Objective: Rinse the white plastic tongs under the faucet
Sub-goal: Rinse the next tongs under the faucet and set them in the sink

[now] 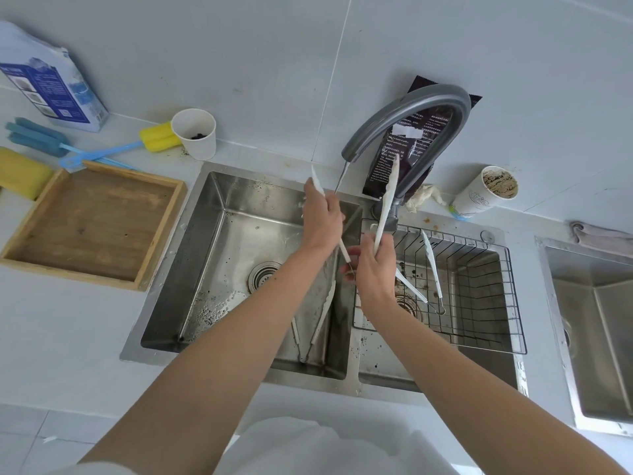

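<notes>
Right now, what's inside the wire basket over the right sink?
One pair of white tongs lies in the wire basket, hinge toward the person. The right hand covers the basket's left side, so anything there is hidden.

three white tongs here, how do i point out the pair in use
Find the grey curved faucet over the steel double sink. Below its spout, white plastic tongs spread in a V, left hand gripping one arm, right hand the other. Unheld, a second pair lies in the left basin, a third pair in the black wire basket.
</notes>
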A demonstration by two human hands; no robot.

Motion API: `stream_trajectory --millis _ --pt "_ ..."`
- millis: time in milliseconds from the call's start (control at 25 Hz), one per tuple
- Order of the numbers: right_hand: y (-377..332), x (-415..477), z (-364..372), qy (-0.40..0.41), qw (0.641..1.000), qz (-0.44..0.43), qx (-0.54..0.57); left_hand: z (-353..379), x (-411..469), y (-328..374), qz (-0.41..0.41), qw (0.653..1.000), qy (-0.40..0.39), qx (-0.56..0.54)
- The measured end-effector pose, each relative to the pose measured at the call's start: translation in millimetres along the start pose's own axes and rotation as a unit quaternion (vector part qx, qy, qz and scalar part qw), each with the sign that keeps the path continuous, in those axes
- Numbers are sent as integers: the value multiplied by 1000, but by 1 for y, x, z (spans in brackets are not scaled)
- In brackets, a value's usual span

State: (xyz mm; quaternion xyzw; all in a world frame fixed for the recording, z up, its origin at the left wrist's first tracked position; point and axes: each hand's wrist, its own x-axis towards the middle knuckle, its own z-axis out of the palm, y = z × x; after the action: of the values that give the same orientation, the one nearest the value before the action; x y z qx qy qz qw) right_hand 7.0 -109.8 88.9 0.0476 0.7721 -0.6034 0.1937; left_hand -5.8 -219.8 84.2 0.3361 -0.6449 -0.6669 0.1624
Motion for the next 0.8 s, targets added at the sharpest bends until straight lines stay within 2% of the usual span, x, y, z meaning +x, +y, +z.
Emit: stream_trajectory --millis 120,240,440,600,800 --pt "-1 -9 1 -50 996 -63 -39 -3 11 -2 9 998 13 56" --pt "4 -14 1 -79 991 -77 -69 1 21 2 -27 995 2 92" --pt "16 -17 -3 -59 983 -95 -145 14 26 18 -14 986 5 169" --pt "24 -17 -7 -51 977 -102 -179 25 29 24 -6 992 23 124" --pt "21 -10 -12 -32 987 -72 -141 31 9 16 -37 999 -1 24"
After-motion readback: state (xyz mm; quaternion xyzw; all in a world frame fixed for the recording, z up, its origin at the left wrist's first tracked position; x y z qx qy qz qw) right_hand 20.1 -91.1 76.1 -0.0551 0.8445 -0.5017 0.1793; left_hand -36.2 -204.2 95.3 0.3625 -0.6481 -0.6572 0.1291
